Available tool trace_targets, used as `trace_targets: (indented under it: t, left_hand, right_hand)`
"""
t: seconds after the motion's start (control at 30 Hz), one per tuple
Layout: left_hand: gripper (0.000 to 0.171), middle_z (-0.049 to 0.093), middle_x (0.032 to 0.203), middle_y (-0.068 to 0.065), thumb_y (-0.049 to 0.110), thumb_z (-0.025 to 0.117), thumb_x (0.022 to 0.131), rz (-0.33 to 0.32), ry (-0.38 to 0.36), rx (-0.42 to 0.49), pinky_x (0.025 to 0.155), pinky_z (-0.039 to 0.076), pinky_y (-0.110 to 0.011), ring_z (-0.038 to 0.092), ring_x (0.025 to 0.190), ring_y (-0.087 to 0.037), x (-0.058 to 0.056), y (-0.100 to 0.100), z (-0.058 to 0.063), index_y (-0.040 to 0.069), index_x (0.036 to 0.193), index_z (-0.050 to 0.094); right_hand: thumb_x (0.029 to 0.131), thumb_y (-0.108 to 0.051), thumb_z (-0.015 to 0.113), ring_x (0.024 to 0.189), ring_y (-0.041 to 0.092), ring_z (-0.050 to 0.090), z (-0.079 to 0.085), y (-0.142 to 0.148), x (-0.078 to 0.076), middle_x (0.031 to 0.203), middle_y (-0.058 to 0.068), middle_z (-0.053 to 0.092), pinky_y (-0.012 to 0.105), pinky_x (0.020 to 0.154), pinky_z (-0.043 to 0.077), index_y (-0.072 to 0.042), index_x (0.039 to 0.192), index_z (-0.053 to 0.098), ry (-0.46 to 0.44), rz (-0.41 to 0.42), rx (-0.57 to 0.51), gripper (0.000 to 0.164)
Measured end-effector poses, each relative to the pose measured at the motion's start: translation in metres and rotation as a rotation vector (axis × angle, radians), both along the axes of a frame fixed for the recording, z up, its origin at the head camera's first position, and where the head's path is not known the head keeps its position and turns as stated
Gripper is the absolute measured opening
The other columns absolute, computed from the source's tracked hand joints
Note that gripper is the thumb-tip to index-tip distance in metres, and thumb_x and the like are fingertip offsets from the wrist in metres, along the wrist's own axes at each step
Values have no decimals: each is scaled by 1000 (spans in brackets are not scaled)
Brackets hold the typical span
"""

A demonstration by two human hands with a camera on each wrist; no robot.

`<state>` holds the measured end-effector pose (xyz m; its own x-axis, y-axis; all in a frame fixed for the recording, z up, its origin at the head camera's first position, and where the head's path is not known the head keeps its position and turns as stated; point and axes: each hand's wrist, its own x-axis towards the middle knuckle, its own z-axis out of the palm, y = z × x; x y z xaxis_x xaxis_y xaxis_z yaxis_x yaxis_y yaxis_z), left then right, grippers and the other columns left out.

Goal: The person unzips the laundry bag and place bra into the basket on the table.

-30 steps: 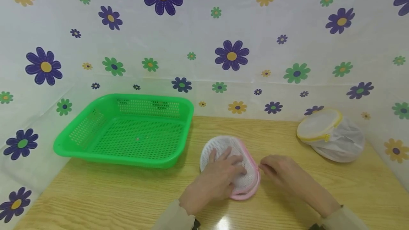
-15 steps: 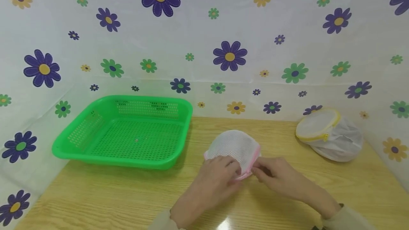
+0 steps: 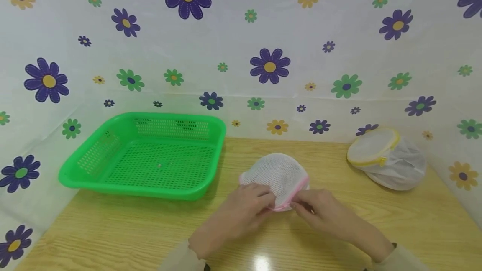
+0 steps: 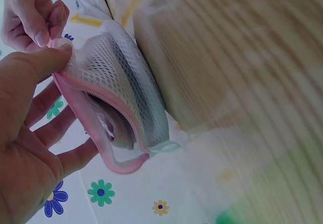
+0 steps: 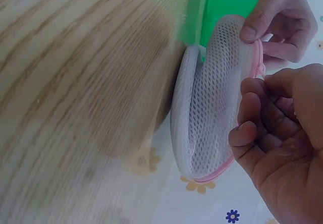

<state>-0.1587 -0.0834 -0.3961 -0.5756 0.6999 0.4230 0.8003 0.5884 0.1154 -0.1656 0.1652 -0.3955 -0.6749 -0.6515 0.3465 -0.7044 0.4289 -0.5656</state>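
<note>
A white mesh laundry bag (image 3: 278, 177) with a pink zipped edge stands tilted on the table between the two hands. My left hand (image 3: 244, 206) pinches its pink rim, thumb on the mesh as the right wrist view shows. Close beside it, my right hand (image 3: 326, 212) pinches the zip at the rim with thumb and forefinger; the zip pull (image 5: 261, 71) is partly covered by the fingertips. In the left wrist view the zip gapes along one stretch, and folded pale fabric (image 4: 121, 130) shows inside the bag.
A green plastic basket (image 3: 132, 190) with perforated walls stands at the left of the wooden table (image 3: 150, 231). At the back right lies a second, greyish-white laundry bag (image 3: 401, 164) with yellow trim. A flower-printed sheet (image 3: 226, 32) hangs behind.
My left hand has gone from lying spread on the bag to pinching its rim. The bag has turned and tipped up. My right hand has shifted slightly left and down along the zip.
</note>
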Motion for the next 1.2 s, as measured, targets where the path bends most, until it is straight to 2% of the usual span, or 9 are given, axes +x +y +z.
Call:
trace_targets:
  t: [0.23, 0.5, 0.8, 1.07, 1.2]
  left_hand:
    - [16, 70, 100, 6, 15, 80, 86, -69, 39, 32, 101, 54, -33, 69, 111, -16, -3, -8, -6, 18, 88, 64]
    - [15, 71, 109, 5, 14, 77, 89, -61, 31, 25, 102, 54, -31, 68, 117, -17, -2, -13, -8, 18, 88, 63]
    - [14, 72, 112, 4, 12, 76, 89, -94, 40, 33, 102, 54, -29, 68, 118, -19, -3, -18, -9, 17, 90, 64]
    - [16, 73, 114, 2, 13, 80, 85, -60, 4, 32, 102, 55, -32, 68, 120, -21, -2, -21, -8, 17, 89, 65]
    - [18, 70, 112, 6, 23, 80, 86, -15, 5, 5, 100, 55, -32, 67, 114, -14, 1, -18, -3, 20, 98, 66]
  right_hand:
    - [96, -2, 66, 62, -11, 39, -6, -1, -1, 67, -15, 52, 14, 50, 42, -12, 89, 68, 66, 11, -15, 13]
    - [97, -4, 65, 62, -11, 40, -7, -1, 0, 69, -15, 53, 14, 51, 43, -11, 92, 70, 48, 1, 4, 10]
    - [94, -1, 68, 63, -11, 39, -10, 0, 0, 68, -14, 53, 12, 51, 42, -11, 90, 69, 106, 5, -17, 10]
    - [96, -4, 67, 65, -10, 41, -8, 2, 2, 71, -15, 53, 14, 53, 44, -11, 93, 71, 65, -30, 5, 9]
    - [96, -3, 67, 63, -10, 39, -8, 2, 2, 69, -15, 52, 14, 52, 43, -11, 90, 70, 78, -32, -15, 10]
